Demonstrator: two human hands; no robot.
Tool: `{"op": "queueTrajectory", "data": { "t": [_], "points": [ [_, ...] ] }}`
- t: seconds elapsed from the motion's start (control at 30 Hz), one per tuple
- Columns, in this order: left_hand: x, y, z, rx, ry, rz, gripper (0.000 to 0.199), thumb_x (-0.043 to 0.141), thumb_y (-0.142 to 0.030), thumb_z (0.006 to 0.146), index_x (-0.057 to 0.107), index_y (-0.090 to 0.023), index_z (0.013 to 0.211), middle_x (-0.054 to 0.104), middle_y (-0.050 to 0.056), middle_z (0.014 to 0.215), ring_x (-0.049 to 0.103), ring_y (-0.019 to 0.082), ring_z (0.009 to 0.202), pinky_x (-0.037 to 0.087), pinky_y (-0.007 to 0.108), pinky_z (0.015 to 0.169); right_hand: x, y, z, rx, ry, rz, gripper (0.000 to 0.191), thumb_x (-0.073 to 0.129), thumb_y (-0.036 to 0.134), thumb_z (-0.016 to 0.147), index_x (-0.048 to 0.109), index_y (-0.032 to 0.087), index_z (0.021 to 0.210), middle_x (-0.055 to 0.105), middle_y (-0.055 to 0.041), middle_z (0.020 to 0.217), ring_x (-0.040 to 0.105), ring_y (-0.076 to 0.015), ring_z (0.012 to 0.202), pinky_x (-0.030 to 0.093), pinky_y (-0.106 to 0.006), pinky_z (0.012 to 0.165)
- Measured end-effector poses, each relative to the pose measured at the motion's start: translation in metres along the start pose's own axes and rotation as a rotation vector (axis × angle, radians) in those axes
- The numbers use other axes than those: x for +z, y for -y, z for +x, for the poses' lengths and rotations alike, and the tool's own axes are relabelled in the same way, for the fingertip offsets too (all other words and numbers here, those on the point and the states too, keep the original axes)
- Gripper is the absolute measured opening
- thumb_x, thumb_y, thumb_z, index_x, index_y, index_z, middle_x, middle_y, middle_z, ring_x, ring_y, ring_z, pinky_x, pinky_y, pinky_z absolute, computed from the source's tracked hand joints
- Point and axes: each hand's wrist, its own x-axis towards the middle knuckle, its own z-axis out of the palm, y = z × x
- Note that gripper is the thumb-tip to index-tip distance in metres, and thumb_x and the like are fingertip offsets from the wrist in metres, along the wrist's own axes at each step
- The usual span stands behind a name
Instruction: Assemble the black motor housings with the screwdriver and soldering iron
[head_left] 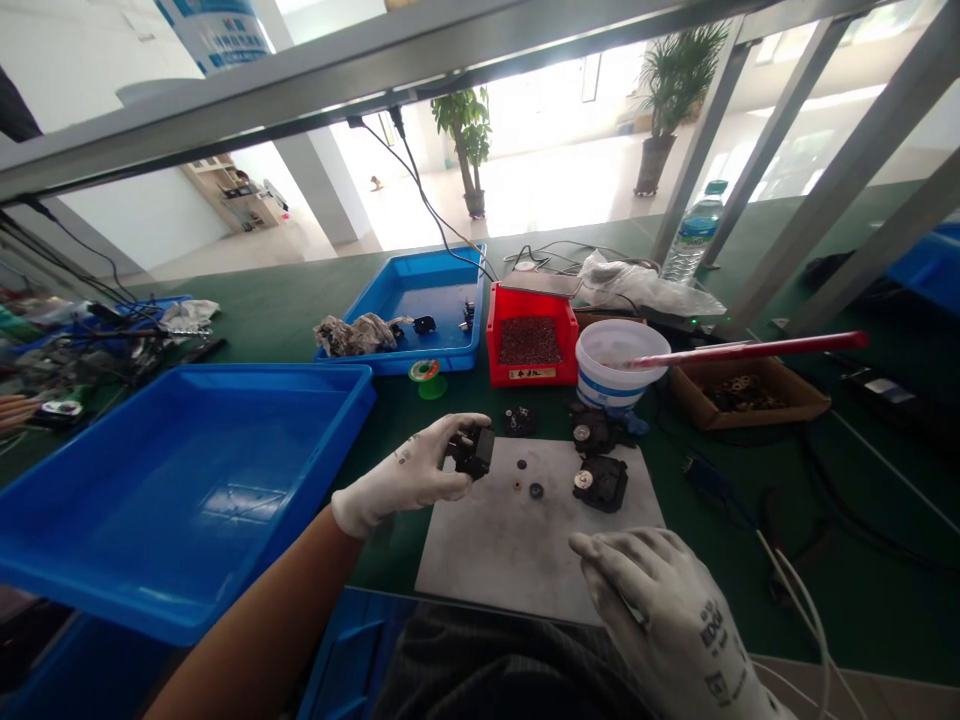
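Our gloved left hand (405, 475) clamps the small black plastic housing (474, 452) by its sides, above the grey plate's (495, 550) far edge; expect a light, stiff part. Our gloved right hand (660, 610) lies well apart, near, apparently empty

On the right hand (675, 610), a white knit glove (712, 640): dark block print across the back, possibly "EDGE", uncertain. Red plastic bin (531, 335): pale front label (532, 373), dark characters, too small to read. Blue-and-white hanging banner (214, 30): lettering blurred. Clear plastic water bottle (694, 240): blue label, nothing legible.
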Motion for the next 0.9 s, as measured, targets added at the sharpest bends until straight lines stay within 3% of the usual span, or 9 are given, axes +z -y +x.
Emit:
{"op": "queueTrajectory", "data": {
  "t": [0.13,0.23,0.33,0.5,0.67,0.9],
  "points": [
    [-0.004,0.0,-0.006,0.09,-0.062,-0.173,0.071,0.075,-0.021,0.078,0.052,-0.03,0.145,0.062,0.007,0.135,0.061,0.029,0.12,0.052,0.041,0.101,0.004,-0.001,-0.001,0.001,0.012,-0.005,0.022,0.059,0.012,0.101,0.069,0.017,0.12,0.078,-0.0058,0.098,0.071,-0.0208,0.087,0.051,-0.037,0.081],
    [0.001,0.008,-0.017,0.104,-0.036,-0.437,0.07,0.079,-0.025,0.08,0.053,-0.031,0.145,0.058,0.008,0.144,0.06,0.032,0.125,0.051,0.045,0.104,0.006,-0.003,-0.003,-0.003,0.004,-0.003,0.023,0.058,0.012,0.101,0.069,0.017,0.12,0.078,-0.0058,0.096,0.071,-0.0209,0.086,0.051,-0.037,0.079],
    [0.013,0.021,-0.033,0.094,-0.025,-0.685,0.078,0.082,-0.029,0.081,0.049,-0.031,0.151,0.058,0.011,0.148,0.058,0.036,0.131,0.047,0.05,0.111,0.008,-0.003,-0.003,-0.009,0.004,-0.002,0.023,0.055,0.013,0.103,0.068,0.017,0.121,0.078,-0.006,0.097,0.071,-0.0205,0.084,0.051,-0.036,0.077],
    [0.04,0.041,-0.052,0.178,-0.063,-1.021,0.077,0.085,-0.027,0.076,0.056,-0.029,0.148,0.068,0.011,0.137,0.068,0.032,0.117,0.05,0.044,0.104,0.015,0.001,0.0,-0.011,-0.012,0.007,0.024,0.049,0.014,0.105,0.067,0.016,0.12,0.077,-0.0054,0.092,0.07,-0.0201,0.08,0.049,-0.036,0.074],
    [0.058,0.054,-0.064,0.215,-0.167,-1.136,0.073,0.082,-0.027,0.074,0.06,-0.029,0.143,0.068,0.01,0.136,0.068,0.031,0.118,0.048,0.042,0.104,0.026,0.003,-0.005,-0.07,0.041,-0.008,0.028,0.051,0.013,0.103,0.066,0.016,0.127,0.077,-0.0066,0.095,0.07,-0.0219,0.082,0.049,-0.037,0.077],
    [0.071,0.068,-0.076,0.199,-0.199,-1.202,0.075,0.079,-0.031,0.077,0.056,-0.029,0.148,0.067,0.01,0.139,0.067,0.031,0.122,0.046,0.043,0.107,0.036,0.006,-0.009,-0.077,0.101,-0.035,0.029,0.05,0.014,0.103,0.067,0.018,0.126,0.077,-0.0067,0.094,0.069,-0.0219,0.08,0.049,-0.036,0.075]
  ]
}}
